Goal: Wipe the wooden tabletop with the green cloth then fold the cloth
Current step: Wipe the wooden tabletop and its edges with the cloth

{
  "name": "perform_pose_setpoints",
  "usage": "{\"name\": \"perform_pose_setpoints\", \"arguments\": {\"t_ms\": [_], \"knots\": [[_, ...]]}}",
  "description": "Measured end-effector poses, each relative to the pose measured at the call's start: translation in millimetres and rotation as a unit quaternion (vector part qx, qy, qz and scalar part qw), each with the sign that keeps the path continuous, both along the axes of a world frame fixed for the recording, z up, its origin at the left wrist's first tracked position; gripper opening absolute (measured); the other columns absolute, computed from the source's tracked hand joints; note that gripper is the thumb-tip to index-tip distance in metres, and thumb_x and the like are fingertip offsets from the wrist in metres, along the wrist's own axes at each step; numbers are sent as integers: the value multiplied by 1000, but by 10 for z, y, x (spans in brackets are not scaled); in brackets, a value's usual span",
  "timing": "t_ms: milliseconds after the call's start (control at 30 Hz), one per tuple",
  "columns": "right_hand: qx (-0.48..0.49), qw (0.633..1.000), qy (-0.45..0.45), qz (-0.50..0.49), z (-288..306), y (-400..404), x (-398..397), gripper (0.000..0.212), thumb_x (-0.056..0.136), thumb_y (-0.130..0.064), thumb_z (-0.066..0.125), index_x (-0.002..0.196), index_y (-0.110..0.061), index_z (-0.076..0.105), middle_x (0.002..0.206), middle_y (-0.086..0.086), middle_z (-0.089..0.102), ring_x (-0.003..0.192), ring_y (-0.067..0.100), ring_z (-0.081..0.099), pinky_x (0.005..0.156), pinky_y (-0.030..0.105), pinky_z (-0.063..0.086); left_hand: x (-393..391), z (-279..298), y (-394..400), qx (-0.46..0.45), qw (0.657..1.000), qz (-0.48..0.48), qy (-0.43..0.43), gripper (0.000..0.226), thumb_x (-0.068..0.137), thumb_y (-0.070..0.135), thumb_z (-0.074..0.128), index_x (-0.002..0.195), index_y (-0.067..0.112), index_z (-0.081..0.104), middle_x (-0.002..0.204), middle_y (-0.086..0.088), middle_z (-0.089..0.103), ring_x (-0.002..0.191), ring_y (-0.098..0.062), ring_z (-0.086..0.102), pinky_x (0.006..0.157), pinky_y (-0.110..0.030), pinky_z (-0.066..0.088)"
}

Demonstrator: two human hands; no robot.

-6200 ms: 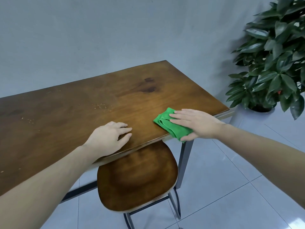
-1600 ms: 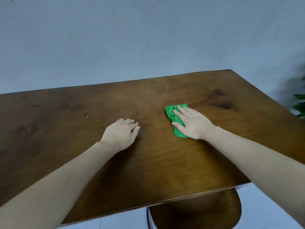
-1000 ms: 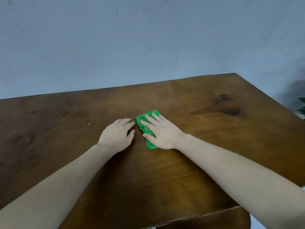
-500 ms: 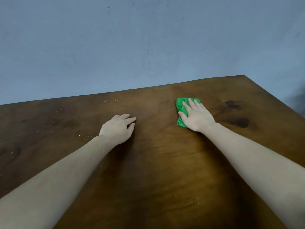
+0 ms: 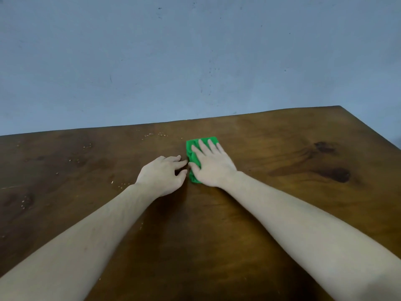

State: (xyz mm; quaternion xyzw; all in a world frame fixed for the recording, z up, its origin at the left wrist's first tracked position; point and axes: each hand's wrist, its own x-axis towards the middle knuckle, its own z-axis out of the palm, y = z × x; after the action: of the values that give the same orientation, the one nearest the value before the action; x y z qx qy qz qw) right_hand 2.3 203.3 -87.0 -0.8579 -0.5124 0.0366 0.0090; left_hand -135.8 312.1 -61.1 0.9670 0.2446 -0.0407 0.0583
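The folded green cloth [image 5: 191,148] lies on the dark wooden tabletop [image 5: 271,205], a little past its middle towards the far edge. My right hand [image 5: 211,165] presses flat on the cloth with straight, spread fingers and hides most of it. Just left of the cloth, my left hand [image 5: 162,174] rests palm down on the bare wood, its fingertips almost touching the cloth's left edge. Neither hand grips anything.
Small pale crumbs [image 5: 152,134] are scattered near the far edge and over the left half of the table. A dark knot [image 5: 338,174] marks the wood at the right. A grey-blue wall [image 5: 195,61] rises right behind the far edge.
My right hand has slid the cloth left, back next to my left hand. The left hand has stayed in place on the wood.
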Motion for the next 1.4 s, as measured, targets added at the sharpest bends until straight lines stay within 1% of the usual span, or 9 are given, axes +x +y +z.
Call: {"name": "perform_pose_setpoints", "arguments": {"t_ms": [100,300,400,600,800,933,1100,1267,1400], "knots": [[14,999,11,32,-31,-23,-80,68,103,-57,18,162,-24,9,169,3,1,156,26,-3,126,44,-1,-29,-13,-2,5,1000,-11,7,52,101,53,32,151,36,37,160,15,29,144,-15,32,113,-35,35],[11,1000,4,19,-2,-188,182,68,101,-63,14,161,-30,9,169,-1,0,155,19,-3,126,41,0,-28,-40,40,35,999,-35,1,53,101,56,30,151,39,36,158,14,32,144,-15,31,113,-37,37],[2,1000,-3,-25,0,-362,436,70,101,-63,10,161,-28,9,169,0,1,155,19,-1,126,41,2,2,-32,124,44,998,-43,-13,52,102,54,30,151,38,36,159,12,32,145,-16,30,115,-38,33],[-13,983,-45,-176,54,-749,935,68,104,-54,15,160,-17,22,167,4,19,151,27,16,121,42,19,102,-36,375,14,999,17,-24,47,104,51,25,149,44,37,160,14,28,148,-14,23,116,-38,29],[6,970,27,-241,13,-484,1245,65,105,-50,20,162,-20,12,169,5,4,155,27,3,126,40,3,135,-77,439,-1,999,39,-28,44,102,54,28,144,50,43,156,18,36,144,-14,31,112,-33,35],[1,977,21,-214,28,-9,1167,68,103,-56,11,162,-23,6,169,6,-1,155,30,-2,126,44,1,155,-23,445,-14,998,51,-25,44,101,56,27,141,51,47,154,20,37,145,-15,30,111,-36,36],[18,996,29,-84,31,554,635,65,103,-54,2,161,-25,6,168,3,-4,155,27,-5,125,46,0,146,-21,462,-12,998,50,-35,43,101,56,28,138,52,49,152,21,40,142,-13,33,109,-35,38],[13,998,30,51,-1,627,405,60,106,-53,13,161,-29,11,169,-1,1,155,24,-3,125,41,-2,190,18,480,11,999,31,-22,46,100,58,29,137,47,53,151,17,44,139,-15,40,109,-35,39],[8,998,12,58,24,448,575,60,107,-52,16,161,-26,15,169,-1,4,155,18,1,125,35,1,225,45,543,21,999,17,-35,47,99,59,30,135,44,56,150,15,45,137,-16,43,107,-36,41]]}}
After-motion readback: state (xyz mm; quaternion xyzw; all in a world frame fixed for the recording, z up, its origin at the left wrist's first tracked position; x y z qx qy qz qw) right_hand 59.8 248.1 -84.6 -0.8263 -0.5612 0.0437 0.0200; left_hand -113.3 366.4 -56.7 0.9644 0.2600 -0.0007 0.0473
